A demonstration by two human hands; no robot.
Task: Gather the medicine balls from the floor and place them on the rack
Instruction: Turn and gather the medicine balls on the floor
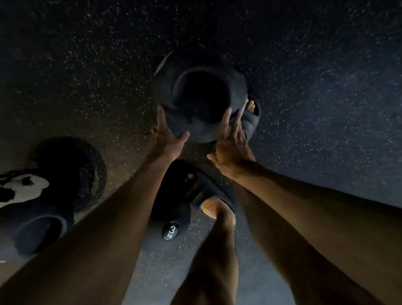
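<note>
A dark medicine ball (200,96) with a round black patch lies on the speckled floor in the middle of the view. My left hand (167,136) presses against its lower left side with fingers spread. My right hand (232,143) touches its lower right side, fingers stretched up along it. A second dark ball (18,209) with a white splash print and the letters "KG" rests at the left edge. A small dark weight (170,229) marked "3 kg" lies between my arms. No rack is in view.
The floor (310,61) is dark rubber with pale speckles. My foot in a dark sandal (207,192) stands just below the hands, and another sandalled foot (251,115) shows beside the middle ball. The light is dim.
</note>
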